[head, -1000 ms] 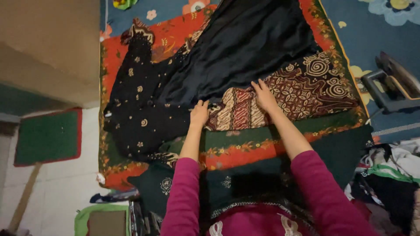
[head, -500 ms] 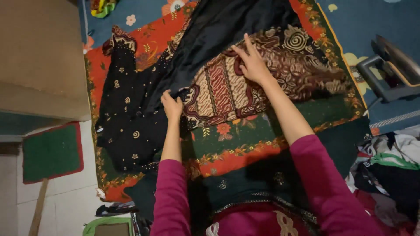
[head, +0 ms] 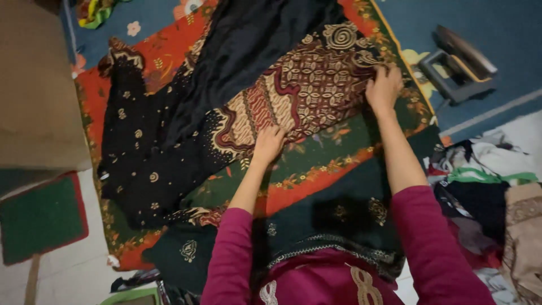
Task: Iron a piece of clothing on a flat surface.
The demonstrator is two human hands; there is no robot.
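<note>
A brown and cream patterned cloth (head: 305, 85) lies spread over a black garment (head: 186, 118) with small gold dots, both on a green and orange floral mat (head: 322, 169). My left hand (head: 269, 144) presses flat on the patterned cloth's near edge, fingers together. My right hand (head: 384, 87) grips the cloth's right end near the mat's edge. Both arms wear magenta sleeves.
A dark clothes iron (head: 457, 62) stands on the blue carpet at the upper right. A heap of clothes (head: 491, 197) lies at the right. A green mat with a red border (head: 39, 217) lies on the white floor at the left, below a beige box (head: 31, 85).
Both hands have moved right along the patterned cloth: the right hand from its middle to its right end, the left hand from the black garment's edge onto the patterned cloth. More of the pattern is laid out.
</note>
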